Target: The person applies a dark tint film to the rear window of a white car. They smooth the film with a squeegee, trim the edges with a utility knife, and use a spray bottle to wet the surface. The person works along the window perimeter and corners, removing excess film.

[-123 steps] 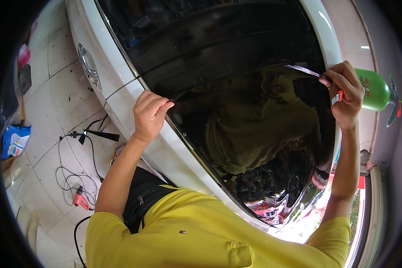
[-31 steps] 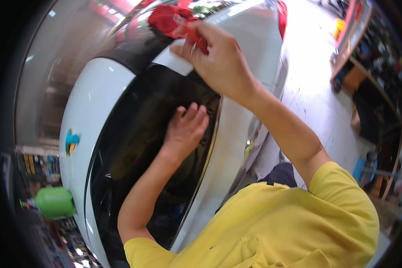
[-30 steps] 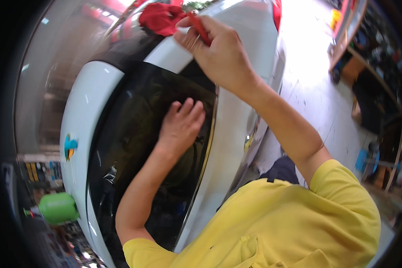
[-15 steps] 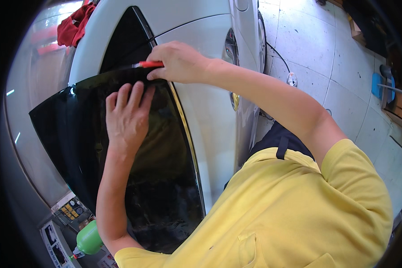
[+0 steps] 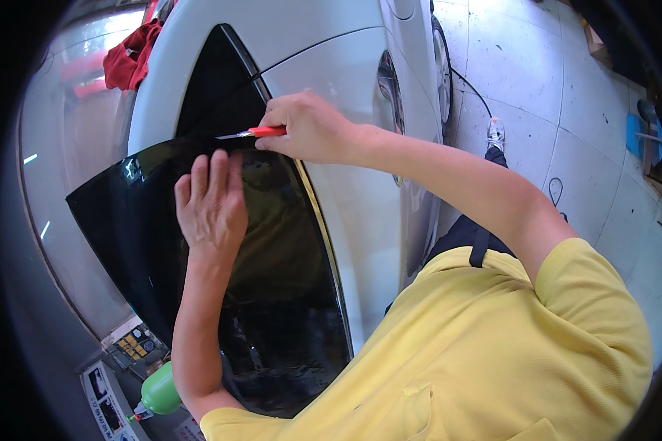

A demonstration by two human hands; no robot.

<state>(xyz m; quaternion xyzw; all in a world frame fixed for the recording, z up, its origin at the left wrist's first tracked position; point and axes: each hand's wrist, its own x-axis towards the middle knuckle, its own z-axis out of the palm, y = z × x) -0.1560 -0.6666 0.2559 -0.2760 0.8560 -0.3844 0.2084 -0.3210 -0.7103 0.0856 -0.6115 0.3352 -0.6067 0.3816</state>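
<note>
Since half a second ago: little changed, view swung slightly, car window now more central, right hand (image 5: 309, 128) carried a touch lower along the glass edge with its cutter.

Right hand, upper middle of the frame: fingers clenched around a red-handled knife (image 5: 254, 133), thin blade pointing toward frame left, tip touching the top edge of the dark tint film (image 5: 136, 220). Long axis of the knife nearly level, running left-right, roughly along the film's upper edge where it meets the black window corner (image 5: 217, 81).

Left hand (image 5: 212, 202), just below the blade: open and flat, fingers spread and pressed onto the film, gripping nothing, fingertips close beneath the knife tip but apart from it. Of the two hands, nearer to the film's middle; only the right one at the cutting line.

Tint film: spread over the side glass of a white car (image 5: 324, 44), reaching from centre left of the frame down to the lower middle, its loose corner jutting out toward frame left.

Round about: red cloth (image 5: 129, 59) on the car at upper left, green spray bottle (image 5: 158, 393) at lower left, tiled floor (image 5: 559, 95) at right, yellow shirt (image 5: 493, 353) filling the lower right.
</note>
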